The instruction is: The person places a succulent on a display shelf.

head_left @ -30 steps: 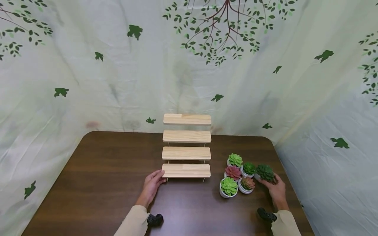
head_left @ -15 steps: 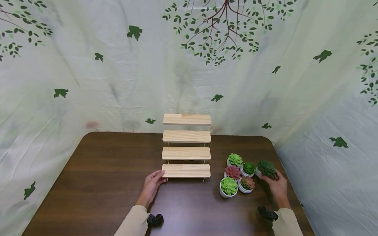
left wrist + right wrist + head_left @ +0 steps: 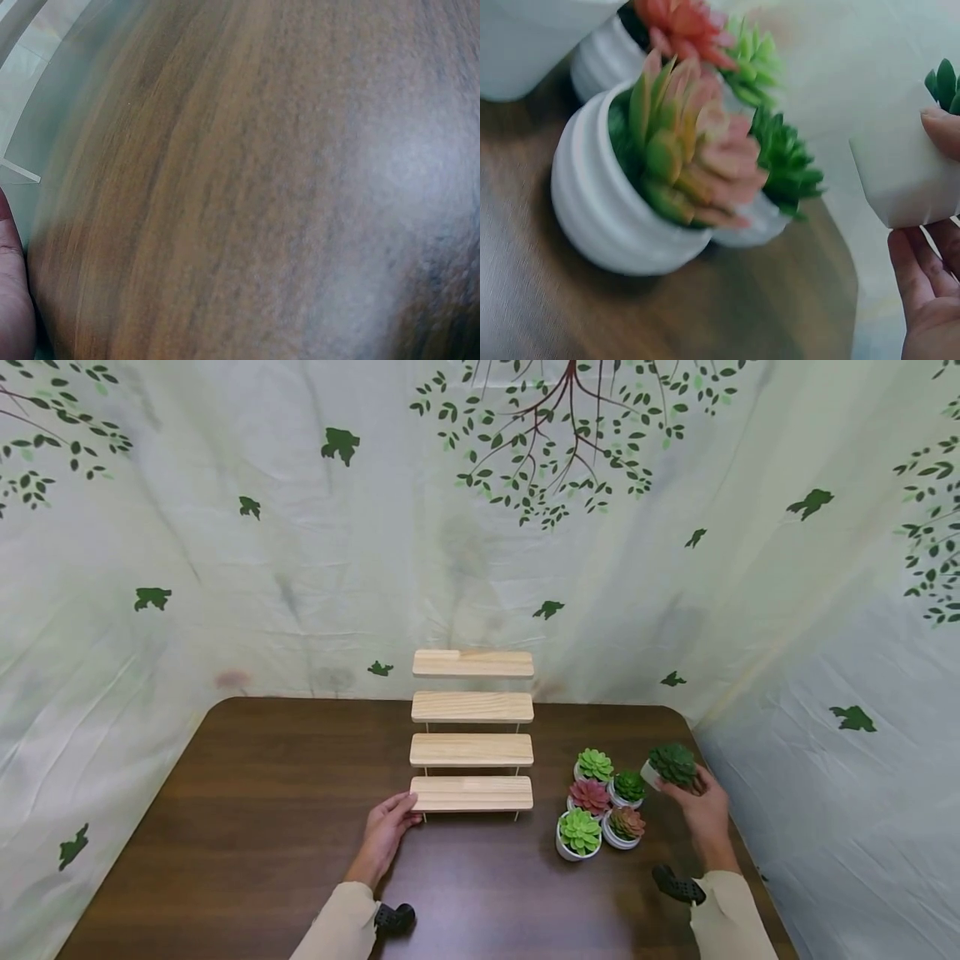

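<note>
My right hand [image 3: 703, 806] grips a dark green succulent [image 3: 672, 764] in a white pot [image 3: 904, 169], thumb on one side and fingers beneath in the right wrist view. The pot is tilted and raised over the table's right side. To its left, several other potted succulents stand grouped: a pinkish-green one [image 3: 627, 823], a red one [image 3: 589, 796], a dark green one [image 3: 629, 786] and two light green ones, one at the front [image 3: 580, 832]. My left hand [image 3: 388, 831] pinches the left end of the lowest step of a wooden tiered stand [image 3: 471, 794].
The brown table [image 3: 247, 827] has rounded far corners. Directly behind it hangs a pale curtain [image 3: 315, 568] with printed leaves and branches, which also runs along the right side. The stand's upper steps reach to the table's back edge.
My right hand has lifted the dark green succulent up and slightly away from the group, tilting its pot. The left hand stays at the stand.
</note>
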A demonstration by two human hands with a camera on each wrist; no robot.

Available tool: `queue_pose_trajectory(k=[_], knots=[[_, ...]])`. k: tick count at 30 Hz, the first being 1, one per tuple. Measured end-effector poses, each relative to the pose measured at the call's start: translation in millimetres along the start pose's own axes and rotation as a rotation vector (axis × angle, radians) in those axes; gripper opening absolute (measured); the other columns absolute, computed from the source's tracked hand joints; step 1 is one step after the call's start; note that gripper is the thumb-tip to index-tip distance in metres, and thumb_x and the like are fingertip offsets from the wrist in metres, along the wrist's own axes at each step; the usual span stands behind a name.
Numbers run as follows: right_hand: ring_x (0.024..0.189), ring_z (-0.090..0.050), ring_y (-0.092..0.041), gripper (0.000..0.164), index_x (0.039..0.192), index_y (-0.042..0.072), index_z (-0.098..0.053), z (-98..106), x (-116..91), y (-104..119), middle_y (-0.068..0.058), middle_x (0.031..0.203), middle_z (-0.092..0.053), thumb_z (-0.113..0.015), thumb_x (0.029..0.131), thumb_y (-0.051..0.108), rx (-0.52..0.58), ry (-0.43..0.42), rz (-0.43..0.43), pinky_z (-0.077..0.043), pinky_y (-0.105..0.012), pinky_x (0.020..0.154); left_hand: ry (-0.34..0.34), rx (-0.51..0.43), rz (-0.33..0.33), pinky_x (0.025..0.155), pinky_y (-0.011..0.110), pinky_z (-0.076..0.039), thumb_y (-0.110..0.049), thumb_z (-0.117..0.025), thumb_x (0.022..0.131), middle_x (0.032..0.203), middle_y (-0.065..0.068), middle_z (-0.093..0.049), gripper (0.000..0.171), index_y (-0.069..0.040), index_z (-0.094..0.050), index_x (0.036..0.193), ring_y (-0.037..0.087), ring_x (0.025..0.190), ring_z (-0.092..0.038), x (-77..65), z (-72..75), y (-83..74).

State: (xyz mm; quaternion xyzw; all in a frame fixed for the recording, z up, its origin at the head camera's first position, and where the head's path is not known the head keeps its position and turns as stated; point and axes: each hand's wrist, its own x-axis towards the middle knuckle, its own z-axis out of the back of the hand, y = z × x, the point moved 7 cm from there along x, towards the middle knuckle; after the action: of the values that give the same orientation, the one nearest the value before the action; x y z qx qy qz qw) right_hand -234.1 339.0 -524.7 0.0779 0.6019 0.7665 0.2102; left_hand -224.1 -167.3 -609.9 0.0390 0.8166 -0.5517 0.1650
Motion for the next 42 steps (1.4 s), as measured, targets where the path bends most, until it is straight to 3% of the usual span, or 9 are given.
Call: queue_pose_trajectory(k=[3,13,21,27,35,42], knots=[[0.117,-0.051,-0.014,0.072,0.142,0.005,-0.042,-8,2,9,-0.014,0.139,-0.047,-0.080,0.080,0.015,0.025,0.015,0.003,-0.044,-0.008,0.079,0.001,0.007,0.006,0.069,0.022,-0.055,-0.008,-0.061,0.095,0.080,0.000,-0.064,0.026,0.010,-0.056,0.112,0.009,0.070,-0.061,1.0,1.5,0.3],[0.094,-0.056,0.005,0.067,0.138,0.002,-0.045,-34,2,40,-0.015,0.131,-0.051,-0.078,0.082,0.014,0.034,0.082,0.105,-0.048,-0.008,0.077,0.014,0.004,0.002,0.068,0.021,-0.055,-0.007,-0.060,0.095,0.080,0.000,-0.064,0.023,0.009,-0.056,0.111,0.009,0.070,-0.061,1.2,0.2,0.2],[0.100,-0.056,-0.001,0.066,0.137,0.002,-0.045,-64,2,61,-0.018,0.133,-0.052,-0.078,0.081,0.008,0.041,0.180,0.162,-0.051,-0.012,0.078,0.006,-0.002,-0.019,0.066,0.021,-0.055,-0.006,-0.060,0.095,0.080,0.001,-0.064,0.019,0.009,-0.057,0.106,0.009,0.069,-0.061,0.9,0.5,0.1],[0.100,-0.057,0.001,0.064,0.137,0.000,-0.045,-92,3,77,-0.018,0.133,-0.053,-0.076,0.081,0.002,0.057,0.276,0.186,-0.050,-0.014,0.081,0.011,0.003,-0.020,0.067,0.022,-0.055,-0.006,-0.060,0.095,0.080,0.001,-0.064,0.021,0.009,-0.057,0.108,0.010,0.069,-0.061,0.4,1.6,0.4],[0.121,-0.052,-0.024,0.063,0.140,0.001,-0.043,-125,1,100,-0.020,0.137,-0.047,-0.073,0.084,0.003,0.086,0.385,0.178,-0.053,-0.019,0.082,0.012,-0.008,0.006,0.068,0.021,-0.055,-0.006,-0.059,0.096,0.080,0.000,-0.064,0.021,0.008,-0.055,0.110,0.009,0.070,-0.061,2.1,2.1,1.4],[0.130,-0.046,-0.029,0.068,0.142,0.005,-0.043,-147,4,122,-0.017,0.141,-0.046,-0.076,0.083,0.009,0.088,0.413,0.214,-0.046,-0.033,0.101,0.008,-0.021,-0.004,0.067,0.021,-0.055,-0.005,-0.060,0.095,0.080,0.000,-0.065,0.015,0.006,-0.059,0.105,0.009,0.070,-0.061,2.1,1.7,1.3]])
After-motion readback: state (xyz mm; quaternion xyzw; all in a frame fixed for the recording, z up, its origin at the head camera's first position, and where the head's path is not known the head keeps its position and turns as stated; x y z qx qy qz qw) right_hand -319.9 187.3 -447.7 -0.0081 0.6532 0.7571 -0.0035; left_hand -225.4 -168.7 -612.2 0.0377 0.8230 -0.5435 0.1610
